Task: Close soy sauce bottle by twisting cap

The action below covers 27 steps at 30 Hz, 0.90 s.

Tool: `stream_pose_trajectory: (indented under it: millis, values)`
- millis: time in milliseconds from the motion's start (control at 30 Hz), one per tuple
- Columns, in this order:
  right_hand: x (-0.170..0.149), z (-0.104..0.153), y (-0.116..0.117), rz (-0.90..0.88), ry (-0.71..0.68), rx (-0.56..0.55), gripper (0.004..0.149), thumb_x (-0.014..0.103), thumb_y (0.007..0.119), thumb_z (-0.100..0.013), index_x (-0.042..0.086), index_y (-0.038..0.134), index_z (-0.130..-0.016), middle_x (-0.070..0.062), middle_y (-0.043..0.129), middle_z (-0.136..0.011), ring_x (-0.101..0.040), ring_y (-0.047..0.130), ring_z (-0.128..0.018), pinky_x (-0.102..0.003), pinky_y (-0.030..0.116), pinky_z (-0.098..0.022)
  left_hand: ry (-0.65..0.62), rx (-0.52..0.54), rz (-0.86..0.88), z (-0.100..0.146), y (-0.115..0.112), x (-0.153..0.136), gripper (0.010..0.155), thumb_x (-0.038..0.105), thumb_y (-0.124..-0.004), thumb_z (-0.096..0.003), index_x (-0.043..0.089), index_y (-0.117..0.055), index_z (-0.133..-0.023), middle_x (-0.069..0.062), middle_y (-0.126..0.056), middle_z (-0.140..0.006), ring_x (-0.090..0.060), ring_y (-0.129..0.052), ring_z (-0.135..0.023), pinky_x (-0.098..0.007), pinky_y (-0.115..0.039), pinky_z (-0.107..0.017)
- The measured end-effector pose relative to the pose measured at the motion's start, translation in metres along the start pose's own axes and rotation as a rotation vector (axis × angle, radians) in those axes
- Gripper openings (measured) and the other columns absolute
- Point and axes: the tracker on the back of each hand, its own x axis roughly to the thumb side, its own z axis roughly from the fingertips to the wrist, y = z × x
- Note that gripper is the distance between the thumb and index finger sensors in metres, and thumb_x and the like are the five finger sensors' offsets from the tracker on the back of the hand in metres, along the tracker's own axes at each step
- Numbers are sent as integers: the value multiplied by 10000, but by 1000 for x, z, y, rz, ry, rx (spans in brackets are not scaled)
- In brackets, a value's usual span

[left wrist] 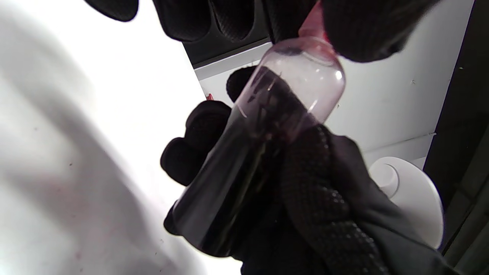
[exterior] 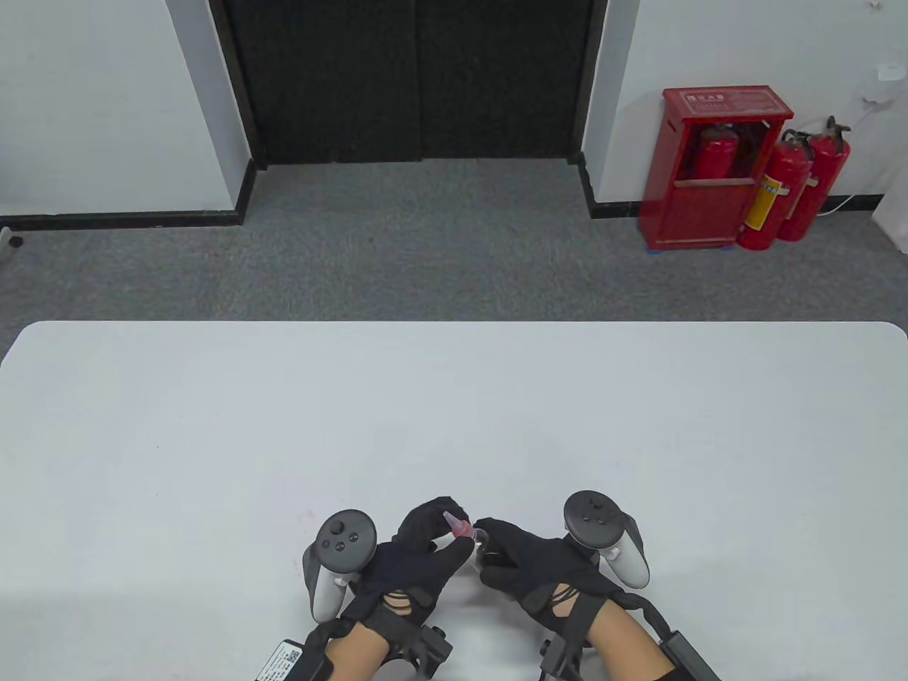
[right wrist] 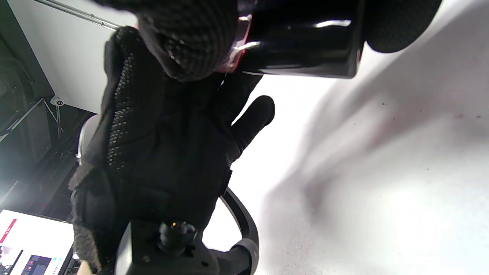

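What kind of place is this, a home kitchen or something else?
Probably not a kitchen: it looks like an office or lab room set up for recording. A plain white table stands on grey carpet, with a red fire extinguisher cabinet and two loose extinguishers by the white wall.

Even overhead light; wrist views glare white, soft shadows, perhaps slightly blurred.
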Motion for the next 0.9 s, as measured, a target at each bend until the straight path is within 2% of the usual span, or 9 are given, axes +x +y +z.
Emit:
stream_pose_trajectory:
  millis: [367,767,833,900]
  values:
    - [-2,-1,0,-5,12,1,756,360,823,-420,175,496,-1076,-194,690,-1035,-517,706,-879,-664,664,-541,1,-84,94,-1,-6,-1,613,472,-703,-493,378,-556,-1081,66,-481,-1206,-327,-576,-1115,-658,-490,-738]
    - [-3,-1,2,-4,4,9,758,363,822,-418,178,495,-1076,-191,690,-1035,-513,708,-880,-663,665,-541,14,-124,136,0,-5,0,615,424,-677,-491,360,-545,-1088,51,-458,-1215,-343,-556,-1121,-672,-478,-735]
    - [-2,-1,2,-7,1,11,758,362,823,-418,178,496,-1076,-192,690,-1035,-514,707,-880,-663,664,-541,3,-123,129,0,-5,1,620,405,-686,-494,362,-519,-1089,38,-387,-1229,-346,-515,-1133,-674,-456,-740]
    - [0,1,0,-12,-7,5,756,362,822,-420,176,496,-1076,-194,689,-1035,-515,706,-880,-664,664,-541,-5,-103,90,1,-3,1,696,437,-717,-488,336,-410,-1105,21,-302,-1232,-341,-492,-1136,-676,-450,-739]
